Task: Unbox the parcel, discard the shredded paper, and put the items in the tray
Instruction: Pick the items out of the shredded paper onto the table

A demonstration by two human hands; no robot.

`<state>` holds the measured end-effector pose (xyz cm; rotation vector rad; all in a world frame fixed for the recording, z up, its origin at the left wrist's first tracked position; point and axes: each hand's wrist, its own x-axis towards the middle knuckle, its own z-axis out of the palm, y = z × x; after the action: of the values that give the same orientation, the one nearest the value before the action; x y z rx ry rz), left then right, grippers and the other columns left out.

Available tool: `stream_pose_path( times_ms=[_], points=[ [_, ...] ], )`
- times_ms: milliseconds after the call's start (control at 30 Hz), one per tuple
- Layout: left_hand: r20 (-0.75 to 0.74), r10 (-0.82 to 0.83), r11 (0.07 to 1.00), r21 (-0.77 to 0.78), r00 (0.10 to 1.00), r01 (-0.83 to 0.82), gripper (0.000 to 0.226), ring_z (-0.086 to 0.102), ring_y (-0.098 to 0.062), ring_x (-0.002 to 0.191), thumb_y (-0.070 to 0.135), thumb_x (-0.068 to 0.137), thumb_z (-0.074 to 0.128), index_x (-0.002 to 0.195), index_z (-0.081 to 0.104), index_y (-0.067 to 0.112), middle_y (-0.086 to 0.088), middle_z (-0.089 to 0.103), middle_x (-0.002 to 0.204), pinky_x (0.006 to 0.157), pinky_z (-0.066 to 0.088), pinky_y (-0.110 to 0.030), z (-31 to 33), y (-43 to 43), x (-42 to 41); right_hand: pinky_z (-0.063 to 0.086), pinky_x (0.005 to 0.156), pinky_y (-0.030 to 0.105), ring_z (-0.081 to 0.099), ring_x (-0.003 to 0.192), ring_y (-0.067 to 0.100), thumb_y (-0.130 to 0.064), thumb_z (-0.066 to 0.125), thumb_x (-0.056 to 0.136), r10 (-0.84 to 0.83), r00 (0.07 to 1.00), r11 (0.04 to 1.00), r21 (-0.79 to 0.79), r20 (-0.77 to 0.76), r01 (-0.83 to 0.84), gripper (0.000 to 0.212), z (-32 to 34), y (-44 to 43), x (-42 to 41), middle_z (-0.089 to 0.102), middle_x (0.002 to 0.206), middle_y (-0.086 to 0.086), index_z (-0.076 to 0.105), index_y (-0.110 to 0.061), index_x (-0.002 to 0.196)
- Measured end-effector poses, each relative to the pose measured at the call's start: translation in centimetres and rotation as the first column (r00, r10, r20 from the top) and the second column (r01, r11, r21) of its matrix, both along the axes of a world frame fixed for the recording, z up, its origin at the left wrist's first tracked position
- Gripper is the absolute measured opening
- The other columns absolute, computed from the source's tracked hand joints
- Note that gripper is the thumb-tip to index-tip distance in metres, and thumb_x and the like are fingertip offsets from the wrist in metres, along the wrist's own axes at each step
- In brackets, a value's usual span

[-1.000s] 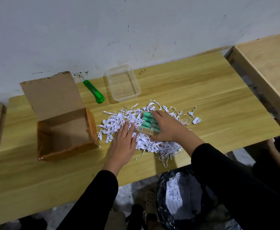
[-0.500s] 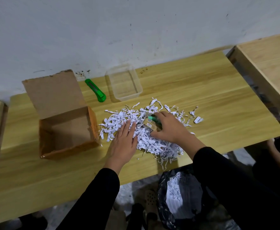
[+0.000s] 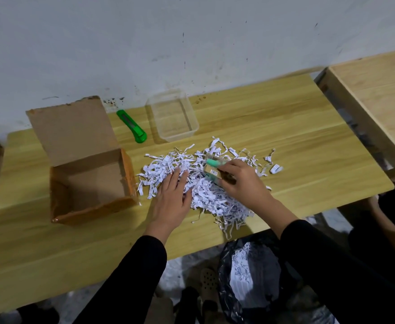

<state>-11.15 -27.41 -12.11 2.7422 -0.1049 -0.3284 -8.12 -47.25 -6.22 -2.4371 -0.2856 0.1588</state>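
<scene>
Raised since 1 second ago: pack [image 3: 214, 170] of green-capped items, likely markers. It lay flat on the shreds with 4 caps showing and is now tipped up on edge in the right hand [image 3: 241, 183].
Right hand: fingers and thumb curled round the pack's near end, barcode face toward the camera.
Left hand [image 3: 172, 195]: fingers straight, palm flat on the shredded paper [image 3: 206, 197], holding nothing.
Pack axis: near-right to far-left, green end leading toward the wall.
Tray [image 3: 179, 136]: clear plastic, nothing in it, beyond the pile, ahead and left of the pack, apart from it. The left hand sits straight before the tray but carries nothing, so the right hand is the likely one to reach.
Box [image 3: 128, 176]: open, emptied, left of the pile.
Bag [image 3: 224, 265]: black, below the table edge, shreds inside.
</scene>
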Motion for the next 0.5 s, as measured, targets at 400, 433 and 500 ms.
stream_pose_path(
  times_ms=[400,433,500],
  points=[
    [0.100,-0.033,0.995,0.096,0.994,0.023,0.066,0.017,-0.021,0.145,0.057,0.092,-0.002,0.149,0.012,0.027,0.001,0.010,0.158,0.118,0.003,-0.029,-1.5,0.2,-0.1,0.038,0.084,0.019,0.057,0.097,0.024,-0.013,0.065,0.081,-0.251,0.962,0.963,0.126,0.105,0.238,0.032,3.1,0.7,12.2,0.059,0.108,0.013,0.063,-0.005,0.112],
    [0.103,-0.032,0.995,0.102,0.994,0.021,0.068,0.021,-0.022,0.144,0.057,0.092,-0.004,0.149,0.015,0.026,0.000,0.014,0.158,0.116,0.003,-0.029,-1.5,0.1,-0.1,0.038,0.083,0.020,0.057,0.099,0.027,-0.010,0.065,0.081,-0.248,0.964,0.967,0.088,0.096,0.240,0.031,2.1,0.9,13.7,0.058,0.109,0.017,0.063,-0.003,0.111],
    [0.091,-0.031,0.993,0.118,0.995,0.020,0.067,0.026,-0.021,0.142,0.055,0.092,-0.004,0.148,0.016,0.025,-0.001,0.017,0.157,0.117,0.003,-0.030,-1.6,-0.1,0.3,0.042,0.085,0.029,0.056,0.100,0.034,-0.006,0.061,0.082,-0.239,0.968,0.971,0.018,0.079,0.239,0.028,0.1,1.3,16.5,0.057,0.110,0.020,0.063,0.000,0.110]
  ],
)
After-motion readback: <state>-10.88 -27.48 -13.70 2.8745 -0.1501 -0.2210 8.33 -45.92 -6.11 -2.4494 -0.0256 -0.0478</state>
